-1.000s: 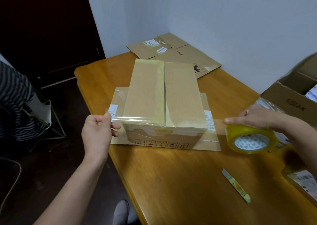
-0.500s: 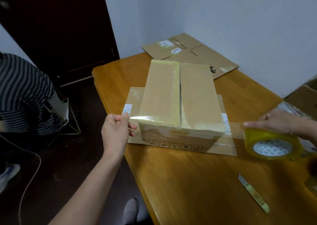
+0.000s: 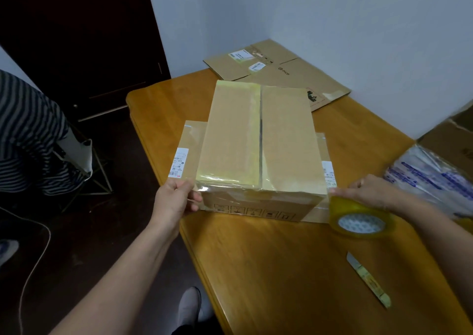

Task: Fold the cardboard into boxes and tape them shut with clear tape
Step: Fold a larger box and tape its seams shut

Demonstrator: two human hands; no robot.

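Observation:
A folded cardboard box (image 3: pixel 261 140) stands on a flat sheet of cardboard (image 3: pixel 190 148) on the wooden table (image 3: pixel 268 270). Its top flaps meet along a middle seam. A strip of clear tape (image 3: pixel 256 190) runs across the near top edge of the box. My left hand (image 3: pixel 174 201) pinches the free end of the tape at the box's near left corner. My right hand (image 3: pixel 371 194) grips the yellowish tape roll (image 3: pixel 361 218) at the near right corner, with the roll low over the table.
A small utility knife (image 3: pixel 368 279) lies on the table near the front right. Flattened cardboard (image 3: pixel 276 72) leans at the far wall. An open box with plastic-wrapped items (image 3: pixel 435 178) sits at the right edge. A person in a striped shirt (image 3: pixel 28 135) sits at left.
Both hands have come in closer to the box's near corners, so the tape strip now lies against the near top edge. The roll has dropped lower beside the right corner.

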